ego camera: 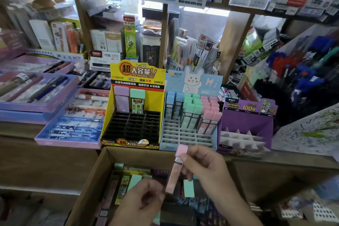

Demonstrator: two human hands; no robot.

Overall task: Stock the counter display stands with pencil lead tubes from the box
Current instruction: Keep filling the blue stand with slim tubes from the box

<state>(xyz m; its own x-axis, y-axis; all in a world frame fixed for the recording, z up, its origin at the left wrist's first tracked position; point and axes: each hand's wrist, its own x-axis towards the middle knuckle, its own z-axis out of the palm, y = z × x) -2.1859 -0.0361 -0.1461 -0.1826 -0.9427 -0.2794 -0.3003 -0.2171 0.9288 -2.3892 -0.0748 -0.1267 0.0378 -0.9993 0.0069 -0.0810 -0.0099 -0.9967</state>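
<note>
Cardboard box (102,170): lower part cut off by bottom edge. Above box, left hand (146,196) motion-blurred, grip unclear. Above box, pink lead tube (175,170): label too small to read, right hand (205,169) covers one side. Tubes inside box (189,188) partly hidden under hands.

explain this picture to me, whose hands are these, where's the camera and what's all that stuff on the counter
No machine here: these are a person's two bare hands, filmed by one wide-angle camera worn on the head, looking forward and down. The right hand pinches a pink-capped lead tube above an open cardboard box holding more tubes. The left hand is blurred beside the tube's lower end; whether it touches is unclear. On the counter stand three displays: a yellow stand, mostly empty slots with a few tubes at the back; a blue rabbit stand, its back rows filled with blue, green and pink tubes; and a purple stand with no tubes showing.
</note>
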